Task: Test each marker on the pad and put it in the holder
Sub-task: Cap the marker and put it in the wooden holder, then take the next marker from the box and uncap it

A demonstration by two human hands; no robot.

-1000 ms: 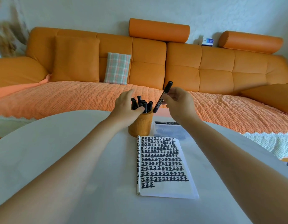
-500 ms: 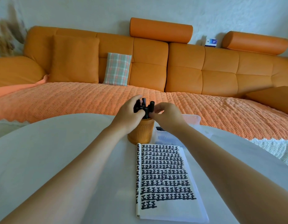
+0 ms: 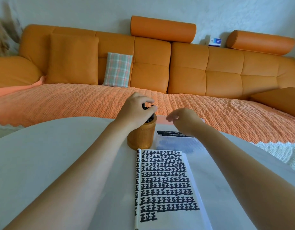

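Note:
A round bamboo holder stands on the white table, with several black markers sticking out of its top. My left hand curls over those marker caps and grips them. My right hand hovers to the right of the holder, empty, fingers loosely bent. Just below it lie two black markers on a clear plastic box. The white pad, covered in rows of black marks, lies in front of the holder.
An orange sofa with a woven orange throw runs behind the table. A plaid cushion leans on its back, and a small blue box sits on the ledge above.
My right hand put its marker into the holder and has drawn back to the right, empty. My left hand stayed on the markers in the holder.

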